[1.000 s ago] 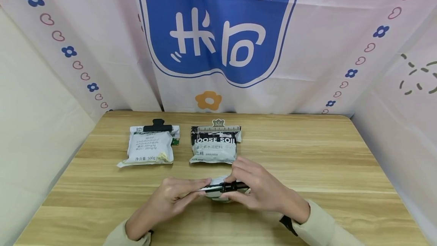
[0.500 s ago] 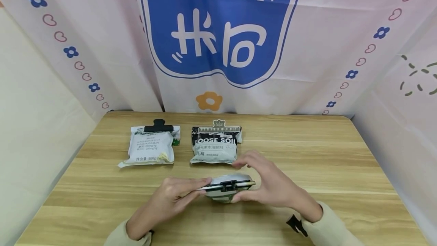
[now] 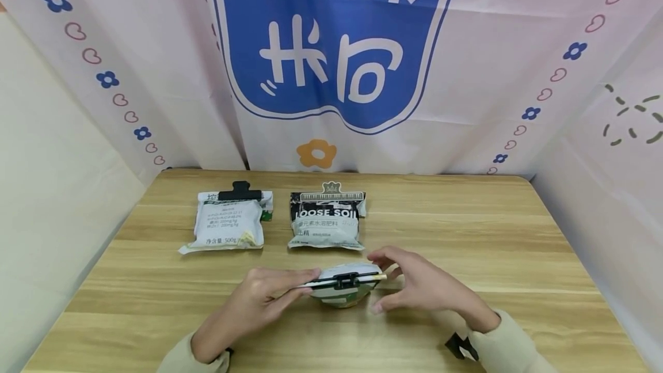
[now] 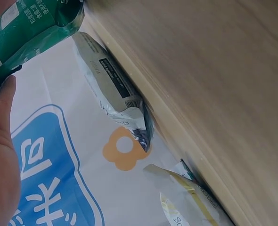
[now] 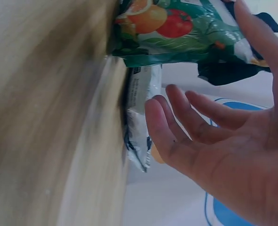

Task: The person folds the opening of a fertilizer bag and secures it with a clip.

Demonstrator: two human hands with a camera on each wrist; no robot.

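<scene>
A green-and-white bag (image 3: 343, 299) with fruit pictures stands upright on the table. A black clip (image 3: 346, 281) runs along its folded top. My left hand (image 3: 263, 293) pinches the left end of that top edge between thumb and fingers. To the right of the bag is my right hand (image 3: 422, 282), fingers loosely bent and holding nothing. The right wrist view shows tomato and orange pictures on the bag (image 5: 176, 28), with the right hand (image 5: 224, 146) apart from it. In the left wrist view, a fingertip of the left hand (image 4: 2, 141) meets the bag's (image 4: 35, 35) dark clipped edge.
Behind, a white bag (image 3: 228, 223) with a black clip (image 3: 240, 191) lies at the left. Beside it is a grey-and-black "LOOSE SOIL" bag (image 3: 325, 229) with a silver clip (image 3: 331, 191). A printed curtain (image 3: 440, 148) hangs at the back edge of the wooden table (image 3: 466, 217).
My right hand has let go of the clip and bag top and drawn back to the right, its fingers spreading. The left hand keeps its hold at the same spot.
</scene>
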